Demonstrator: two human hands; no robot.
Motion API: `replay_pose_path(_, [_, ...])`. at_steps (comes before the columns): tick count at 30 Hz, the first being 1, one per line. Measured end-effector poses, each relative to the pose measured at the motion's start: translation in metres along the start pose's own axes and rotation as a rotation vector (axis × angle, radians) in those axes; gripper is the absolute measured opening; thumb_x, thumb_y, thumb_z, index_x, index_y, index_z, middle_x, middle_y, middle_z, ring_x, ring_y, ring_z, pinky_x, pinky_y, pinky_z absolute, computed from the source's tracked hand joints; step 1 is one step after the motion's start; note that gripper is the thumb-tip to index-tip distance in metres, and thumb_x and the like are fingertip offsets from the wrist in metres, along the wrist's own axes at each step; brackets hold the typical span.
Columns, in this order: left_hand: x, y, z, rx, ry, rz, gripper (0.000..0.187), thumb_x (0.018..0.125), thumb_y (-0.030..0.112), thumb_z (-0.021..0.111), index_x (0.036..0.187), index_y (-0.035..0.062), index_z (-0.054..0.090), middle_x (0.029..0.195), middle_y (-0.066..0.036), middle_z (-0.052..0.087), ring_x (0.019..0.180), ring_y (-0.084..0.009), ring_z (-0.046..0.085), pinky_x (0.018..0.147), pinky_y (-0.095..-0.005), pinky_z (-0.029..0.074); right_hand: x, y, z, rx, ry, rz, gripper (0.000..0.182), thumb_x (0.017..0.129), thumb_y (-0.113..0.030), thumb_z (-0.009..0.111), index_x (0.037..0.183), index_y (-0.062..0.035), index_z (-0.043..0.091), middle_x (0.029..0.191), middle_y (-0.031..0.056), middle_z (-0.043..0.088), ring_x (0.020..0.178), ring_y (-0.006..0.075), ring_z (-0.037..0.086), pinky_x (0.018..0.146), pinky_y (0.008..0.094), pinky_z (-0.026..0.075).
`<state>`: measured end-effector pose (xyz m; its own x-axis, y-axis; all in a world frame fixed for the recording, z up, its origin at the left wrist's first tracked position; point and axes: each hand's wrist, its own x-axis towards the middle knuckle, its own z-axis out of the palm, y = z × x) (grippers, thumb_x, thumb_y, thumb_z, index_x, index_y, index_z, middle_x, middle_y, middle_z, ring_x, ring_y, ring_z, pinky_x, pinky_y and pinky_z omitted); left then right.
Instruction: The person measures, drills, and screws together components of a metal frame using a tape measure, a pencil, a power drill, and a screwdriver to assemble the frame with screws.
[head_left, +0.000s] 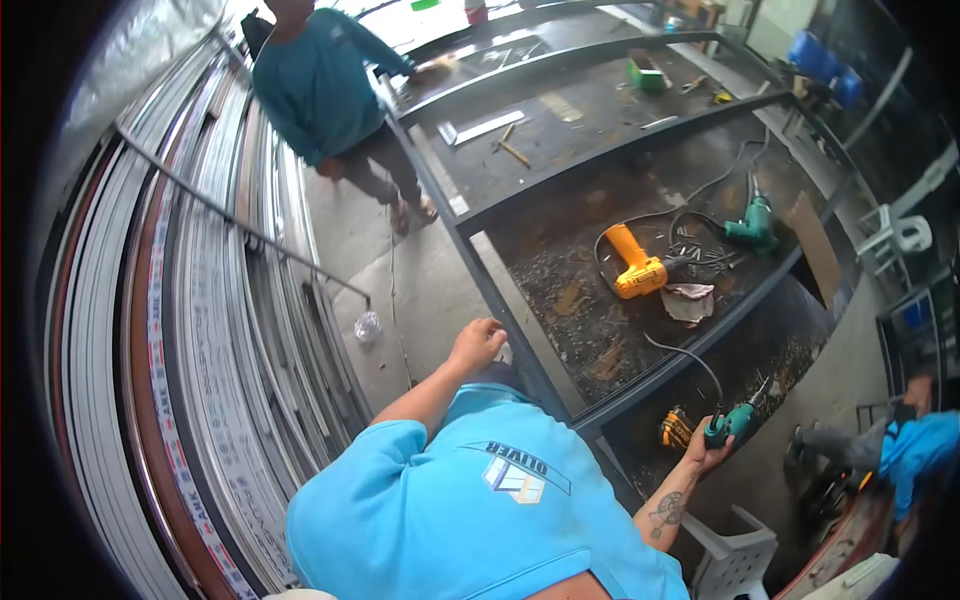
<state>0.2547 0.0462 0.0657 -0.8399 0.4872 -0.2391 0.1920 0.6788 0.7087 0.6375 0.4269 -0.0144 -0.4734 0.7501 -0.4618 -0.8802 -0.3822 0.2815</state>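
My right hand (704, 455) is wrapped around a green corded drill (735, 425), its bit angled up and to the right. Beside that drill lies a yellow-and-black power tool (677, 428), partly hidden in the shade. At the near side of the dark metal frame (510, 340), my left hand (478, 345) hangs with loosely bent fingers and nothing visible in it. On the dark work surface (555, 265) lie a yellow drill (635, 262) and a second green drill (752, 225), with scattered screws (700, 255) between them. A crumpled cloth (688, 303) sits below the yellow drill.
Long metal profiles (170, 330) are stacked along the left. Someone in a teal top (325, 85) stands at the frame's far left; another person in blue (920, 455) is at lower right. A hammer (512, 148), a green box (648, 72) and a white plastic chair (735, 555) also show.
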Motion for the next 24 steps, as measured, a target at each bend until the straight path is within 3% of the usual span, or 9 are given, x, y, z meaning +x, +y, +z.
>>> replay_pose_path(4, [0.026,-0.033,-0.009,-0.033,0.168,-0.038,0.031,0.086,0.028,0.059,0.100,0.0021,0.069,0.099,-0.020,0.067,0.096,-0.0340,0.064,0.085,-0.0419,0.049,0.022,-0.010,0.010,-0.376,0.324,-0.185,0.038,0.084,-0.029,0.070,0.111,-0.0054,0.059,0.105,0.0097,0.062,0.098,0.0264,0.060,0.086,0.0432,0.048])
replay_pose_path(9, [0.109,-0.040,-0.040,-0.097,0.239,0.045,0.026,0.086,0.023,0.060,0.097,0.0016,0.070,0.090,-0.017,0.070,0.080,-0.0298,0.068,0.075,-0.0375,0.053,0.039,-0.026,0.002,-0.710,0.341,-0.409,0.034,0.092,-0.035,0.058,0.114,-0.0083,0.058,0.106,0.0073,0.062,0.095,0.0261,0.060,0.081,0.0439,0.053])
replay_pose_path(12, [0.173,-0.057,-0.054,-0.129,0.235,0.194,0.026,0.089,0.021,0.062,0.102,-0.0007,0.067,0.085,-0.012,0.070,0.077,-0.0170,0.065,0.071,-0.0295,0.051,0.013,0.012,0.025,-0.919,0.470,-0.611,0.043,0.086,-0.042,0.065,0.117,-0.0131,0.056,0.106,0.0045,0.058,0.096,0.0236,0.056,0.080,0.0449,0.052])
replay_pose_path(15, [0.231,-0.070,-0.075,-0.064,0.233,0.297,0.025,0.088,0.021,0.062,0.100,-0.0012,0.067,0.084,-0.013,0.069,0.076,-0.0195,0.066,0.071,-0.0304,0.051,-0.004,0.045,0.030,-1.239,0.631,-0.769,0.042,0.083,-0.041,0.068,0.110,-0.0104,0.056,0.102,0.0058,0.058,0.088,0.0225,0.058,0.081,0.0419,0.049])
replay_pose_path(16, [0.237,-0.053,-0.096,-0.001,0.232,0.333,0.025,0.086,0.020,0.063,0.098,-0.0009,0.067,0.084,-0.015,0.067,0.074,-0.0227,0.066,0.069,-0.0317,0.051,-0.018,0.094,0.040,-1.436,0.723,-0.944,0.047,0.083,-0.035,0.068,0.118,-0.0057,0.057,0.108,0.0094,0.060,0.092,0.0246,0.060,0.085,0.0407,0.048])
replay_pose_path(18, [0.256,-0.042,-0.129,-0.028,0.116,0.252,0.029,0.084,0.025,0.065,0.101,0.0013,0.067,0.090,-0.017,0.066,0.082,-0.0267,0.066,0.072,-0.0355,0.051,-0.021,0.136,0.021,-1.735,0.755,-1.302,0.053,0.084,-0.030,0.067,0.126,-0.0001,0.055,0.117,0.0150,0.060,0.102,0.0258,0.060,0.090,0.0397,0.046])
replay_pose_path(21, [0.284,-0.057,-0.157,0.434,0.043,0.299,0.041,0.082,0.038,0.065,0.106,0.0046,0.067,0.095,-0.016,0.066,0.093,-0.0289,0.064,0.079,-0.0389,0.049,-0.034,0.211,-0.005,-2.172,0.811,-1.347,0.050,0.081,-0.023,0.068,0.122,0.0025,0.057,0.120,0.0254,0.057,0.118,0.0355,0.051,0.100,0.0440,0.039])
replay_pose_path(22, [0.296,-0.074,-0.158,0.527,-0.052,0.333,0.051,0.077,0.048,0.066,0.111,0.0092,0.066,0.099,-0.016,0.067,0.099,-0.0343,0.061,0.096,-0.0450,0.038,-0.034,0.224,-0.018,-2.318,0.816,-1.365,0.049,0.080,-0.022,0.069,0.121,0.0021,0.058,0.119,0.0262,0.057,0.119,0.0383,0.049,0.102,0.0451,0.037])
replay_pose_path(24, [0.312,-0.048,-0.185,0.809,-0.515,0.280,0.064,0.072,0.056,0.067,0.118,0.0111,0.063,0.102,-0.015,0.067,0.103,-0.0327,0.061,0.102,-0.0474,0.030,-0.036,0.248,-0.041,-2.472,0.638,-1.490,0.045,0.079,-0.019,0.069,0.118,0.0007,0.058,0.123,0.0260,0.054,0.124,0.0403,0.044,0.104,0.0470,0.035])
